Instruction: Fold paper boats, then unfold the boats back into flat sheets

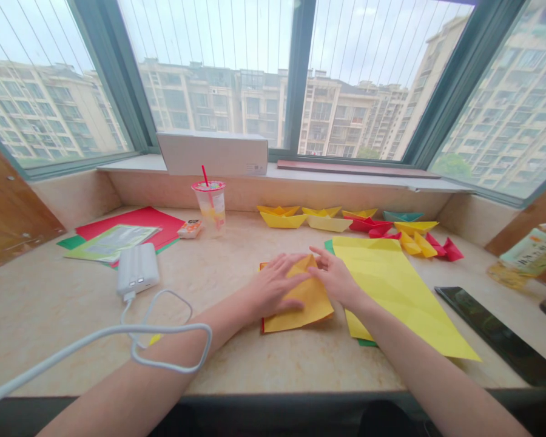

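Note:
A folded sheet of orange paper (pixel 310 303) lies on the counter in front of me, with a red edge showing along its left side. My left hand (pixel 279 282) rests flat across it, fingers spread. At the paper's upper right edge, my right hand (pixel 334 273) has its thumb and fingers closed on the fold near the top corner. Just right of that hand lies a large yellow sheet (pixel 391 291) with a green sheet (pixel 367 343) peeking out underneath. Behind the hands stand several folded paper boats, among them a yellow boat (pixel 282 218) and a red boat (pixel 370 227).
A white power bank (pixel 138 270) with a white cable (pixel 91 340) lies left; the cable loops over my left forearm. Red sheets (pixel 127 220), a drink cup (pixel 213 206) and a small packet (pixel 190 229) sit behind. A dark phone-like slab (pixel 495 328) and a bottle (pixel 528 252) are right.

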Demonstrator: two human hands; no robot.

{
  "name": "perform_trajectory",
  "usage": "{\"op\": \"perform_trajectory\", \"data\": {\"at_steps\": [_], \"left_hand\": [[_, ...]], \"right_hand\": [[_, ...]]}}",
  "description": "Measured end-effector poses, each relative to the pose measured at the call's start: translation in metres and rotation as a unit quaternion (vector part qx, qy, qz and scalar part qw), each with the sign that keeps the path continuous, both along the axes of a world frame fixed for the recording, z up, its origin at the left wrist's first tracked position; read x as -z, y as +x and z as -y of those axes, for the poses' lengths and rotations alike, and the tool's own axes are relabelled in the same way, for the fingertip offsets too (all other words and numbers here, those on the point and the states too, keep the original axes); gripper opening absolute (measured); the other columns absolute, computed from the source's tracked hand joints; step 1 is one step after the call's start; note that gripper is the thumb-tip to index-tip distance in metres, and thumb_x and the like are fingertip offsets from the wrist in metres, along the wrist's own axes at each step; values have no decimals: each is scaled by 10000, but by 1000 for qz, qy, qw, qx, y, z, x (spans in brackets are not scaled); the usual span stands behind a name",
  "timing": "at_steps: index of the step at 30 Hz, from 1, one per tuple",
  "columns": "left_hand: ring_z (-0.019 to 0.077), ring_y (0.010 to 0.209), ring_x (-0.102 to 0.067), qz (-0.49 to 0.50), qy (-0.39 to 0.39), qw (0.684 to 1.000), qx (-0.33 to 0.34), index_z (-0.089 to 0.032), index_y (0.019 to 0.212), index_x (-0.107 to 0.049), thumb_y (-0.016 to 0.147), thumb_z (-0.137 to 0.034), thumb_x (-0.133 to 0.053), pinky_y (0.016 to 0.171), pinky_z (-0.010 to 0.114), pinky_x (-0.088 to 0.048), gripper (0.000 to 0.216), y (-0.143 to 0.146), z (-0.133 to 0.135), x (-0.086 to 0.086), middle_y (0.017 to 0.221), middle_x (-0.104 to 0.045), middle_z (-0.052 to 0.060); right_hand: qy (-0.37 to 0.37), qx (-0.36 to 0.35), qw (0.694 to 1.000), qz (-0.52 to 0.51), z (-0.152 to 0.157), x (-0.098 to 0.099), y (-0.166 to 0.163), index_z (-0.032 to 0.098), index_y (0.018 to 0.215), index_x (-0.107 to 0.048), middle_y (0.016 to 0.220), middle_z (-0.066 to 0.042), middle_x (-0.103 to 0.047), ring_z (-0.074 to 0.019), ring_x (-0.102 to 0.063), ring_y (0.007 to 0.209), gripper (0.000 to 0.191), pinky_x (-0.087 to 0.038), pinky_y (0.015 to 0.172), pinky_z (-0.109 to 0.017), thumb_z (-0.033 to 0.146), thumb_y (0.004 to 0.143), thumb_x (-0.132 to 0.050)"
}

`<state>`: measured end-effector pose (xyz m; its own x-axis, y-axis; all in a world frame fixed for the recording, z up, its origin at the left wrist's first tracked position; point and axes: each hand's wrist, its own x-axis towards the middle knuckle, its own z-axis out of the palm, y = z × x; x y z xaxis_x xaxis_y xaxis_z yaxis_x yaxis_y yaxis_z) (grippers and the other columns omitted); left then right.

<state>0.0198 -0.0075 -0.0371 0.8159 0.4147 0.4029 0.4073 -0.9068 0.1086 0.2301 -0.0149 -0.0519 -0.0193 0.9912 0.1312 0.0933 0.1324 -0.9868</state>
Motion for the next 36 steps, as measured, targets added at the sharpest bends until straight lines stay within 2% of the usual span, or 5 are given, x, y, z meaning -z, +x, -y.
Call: {"op": "perform_trajectory", "data": {"at_steps": [5,11,15,30,36], "left_hand": [[341,1489,-155,259,-3,951,-168,-248,1533,-204,815,-398,-720,1184,564,-196,897,0,-12,-6,1620,-133,169],[347,1146,-629,421,-493,756,-93,-162,1372,-489,788,-504,-713,962,483,-515,713,3,-13,-19,1246,-660,163],[323,1033,-691,436,-607,661,-66,-170,1208,-643,778,-461,-742,922,457,-544,529,8,-6,-18,1136,-726,121],[282,914,-737,538,-629,549,-117,-133,1119,-650,907,-449,-588,820,413,-607,385,9,-6,-25,973,-759,142],[241,877,-733,545,-598,579,-106,-154,1108,-649,892,-354,-626,820,375,-600,295,8,-9,-21,1013,-753,112]], "right_hand": [[75,37,988,-133,-4,-12,6,208,1135,-651,1103,-62,-731,-231,-674,1028,424,-523,944,-392,325,740,-750],[89,24,977,-193,-2,-18,5,220,1020,-702,1061,-49,-751,-245,-696,975,310,-531,936,-414,341,744,-775],[76,28,975,-207,3,-21,2,224,1036,-690,1083,-51,-747,-253,-705,960,356,-550,899,-410,396,740,-787],[-32,-61,997,-31,14,-22,-7,187,1018,-639,778,-32,-734,-115,-575,419,453,-427,294,-212,554,761,-709],[-6,-62,997,-46,16,-24,-6,177,983,-623,709,-2,-709,-69,-488,346,431,-372,255,-181,546,774,-700]]}}
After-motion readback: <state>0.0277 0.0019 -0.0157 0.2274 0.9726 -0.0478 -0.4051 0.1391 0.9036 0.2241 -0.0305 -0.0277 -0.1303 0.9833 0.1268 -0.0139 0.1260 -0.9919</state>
